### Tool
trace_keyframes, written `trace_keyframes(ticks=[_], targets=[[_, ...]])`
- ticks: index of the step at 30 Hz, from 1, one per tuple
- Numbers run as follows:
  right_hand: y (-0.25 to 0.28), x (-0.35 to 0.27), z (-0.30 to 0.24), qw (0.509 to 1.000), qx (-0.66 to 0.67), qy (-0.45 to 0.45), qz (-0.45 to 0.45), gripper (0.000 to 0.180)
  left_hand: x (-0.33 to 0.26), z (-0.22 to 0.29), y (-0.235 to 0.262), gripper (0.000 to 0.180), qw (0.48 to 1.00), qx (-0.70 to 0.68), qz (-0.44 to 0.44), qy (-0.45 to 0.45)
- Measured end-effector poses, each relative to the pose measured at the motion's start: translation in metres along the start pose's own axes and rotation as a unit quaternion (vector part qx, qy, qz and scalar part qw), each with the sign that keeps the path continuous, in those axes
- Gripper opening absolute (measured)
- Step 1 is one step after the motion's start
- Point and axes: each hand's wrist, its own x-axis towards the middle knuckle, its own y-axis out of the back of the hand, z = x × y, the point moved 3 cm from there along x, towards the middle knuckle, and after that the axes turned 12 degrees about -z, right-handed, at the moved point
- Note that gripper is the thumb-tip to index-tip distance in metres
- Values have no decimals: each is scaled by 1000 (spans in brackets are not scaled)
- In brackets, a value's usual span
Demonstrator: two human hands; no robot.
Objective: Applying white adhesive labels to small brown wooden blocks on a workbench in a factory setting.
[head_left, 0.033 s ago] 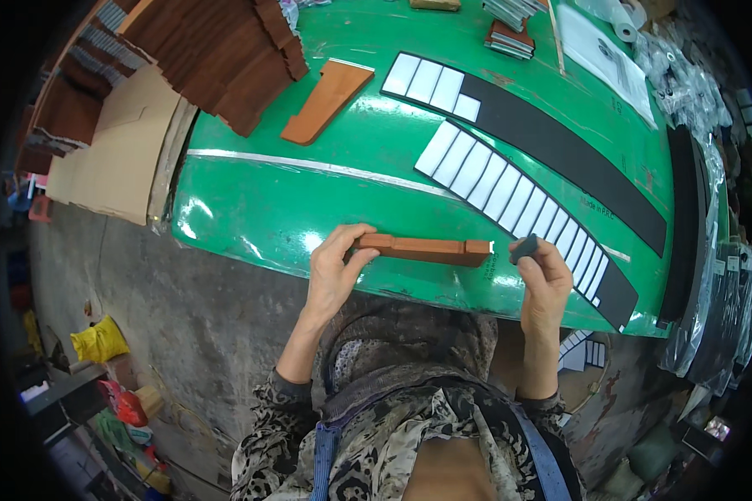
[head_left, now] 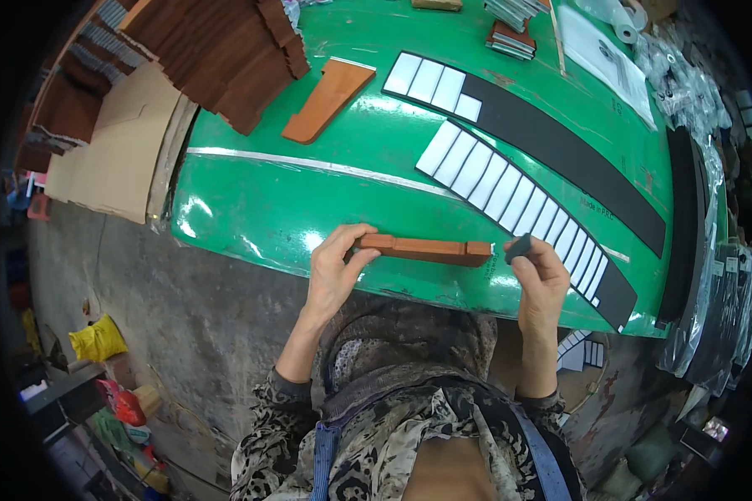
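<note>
Wooden strip (head_left: 426, 248) on table (head_left: 251, 209)

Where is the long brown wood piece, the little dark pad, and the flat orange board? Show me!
long brown wood piece (head_left: 426, 249), head view, middle of its top face.
little dark pad (head_left: 518, 248), head view, its centre, pinched in the right hand.
flat orange board (head_left: 327, 100), head view, middle of its face.

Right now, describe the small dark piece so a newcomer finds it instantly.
Start at the green table and follow its near edge to the right hand. The small dark piece is pinched in its fingertips, beside the notched brown wooden bar, much smaller than the long black strips.
</note>
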Motion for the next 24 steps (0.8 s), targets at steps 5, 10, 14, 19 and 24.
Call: trace_keyframes(ticks=[5,10,14,19,24], targets=[[-20,11,2,996,-41,22,-76,23,-2,-3,2,28,999,-37,-28,-2],[-20,15,10,993,95,62,-20,24,-30,-9,11,25,997,-61,44,15],[-31,8,16,986,145,86,4,23,-67,0,1,35,985,10,167,-40],[-73,-21,59,902,403,-60,-143,28,-75,16,-64,42,979,-115,165,-33],[-56,-23,68,896,429,-61,-97,29,-65,32,-71,35,987,-154,-38,-31]])
